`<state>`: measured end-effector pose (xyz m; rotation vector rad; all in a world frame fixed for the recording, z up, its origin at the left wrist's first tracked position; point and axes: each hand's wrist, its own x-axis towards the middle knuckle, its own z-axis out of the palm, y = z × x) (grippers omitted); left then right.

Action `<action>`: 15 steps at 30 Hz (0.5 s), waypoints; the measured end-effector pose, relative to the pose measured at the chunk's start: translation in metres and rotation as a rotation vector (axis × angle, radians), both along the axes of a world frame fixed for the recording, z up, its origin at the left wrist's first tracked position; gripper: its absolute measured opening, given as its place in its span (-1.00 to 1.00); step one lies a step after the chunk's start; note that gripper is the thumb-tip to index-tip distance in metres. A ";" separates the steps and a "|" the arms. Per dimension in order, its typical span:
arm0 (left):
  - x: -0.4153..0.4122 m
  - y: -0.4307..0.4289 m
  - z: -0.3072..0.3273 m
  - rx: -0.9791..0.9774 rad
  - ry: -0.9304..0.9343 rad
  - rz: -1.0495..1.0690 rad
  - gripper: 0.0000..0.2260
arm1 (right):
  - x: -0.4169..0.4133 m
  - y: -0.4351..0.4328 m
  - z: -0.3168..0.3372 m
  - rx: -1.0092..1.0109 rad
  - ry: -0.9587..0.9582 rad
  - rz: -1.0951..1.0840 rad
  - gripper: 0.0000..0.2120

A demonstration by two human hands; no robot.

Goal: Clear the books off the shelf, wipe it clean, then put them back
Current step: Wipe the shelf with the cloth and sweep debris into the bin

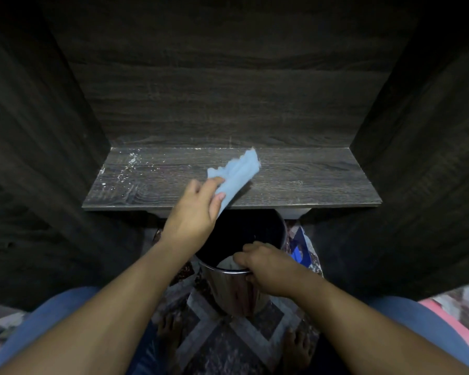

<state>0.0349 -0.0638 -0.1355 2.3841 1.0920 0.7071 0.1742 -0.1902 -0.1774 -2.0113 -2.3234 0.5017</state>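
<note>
The shelf [309, 182] in front of you is a dark, grey-brown wood-grain board set in a recess of the same wood, with a back panel and two side walls. Its surface looks scuffed. White dusty specks [125, 169] are scattered on it to the left of your left hand and beyond it, toward the back corner.

Your left hand [194, 212] reaches over the shelf's front edge. Thumb and fingers are closed narrowly on a pale blue cloth [236, 171]. The cloth fans out ahead and to the right of that hand and lies on the board near its middle.

Your right hand [266, 269] is lower and nearer to you. Its fingers curl over the near rim of a shiny metal bin [236, 293], gripping it. The bin's dark mouth opens just below your left hand, under the shelf's front edge. Beneath both hands is a patterned floor [214, 334].
</note>
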 end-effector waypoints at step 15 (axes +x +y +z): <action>0.006 0.019 -0.015 -0.089 0.171 -0.078 -0.70 | 0.003 0.008 0.001 0.054 0.015 0.014 -0.78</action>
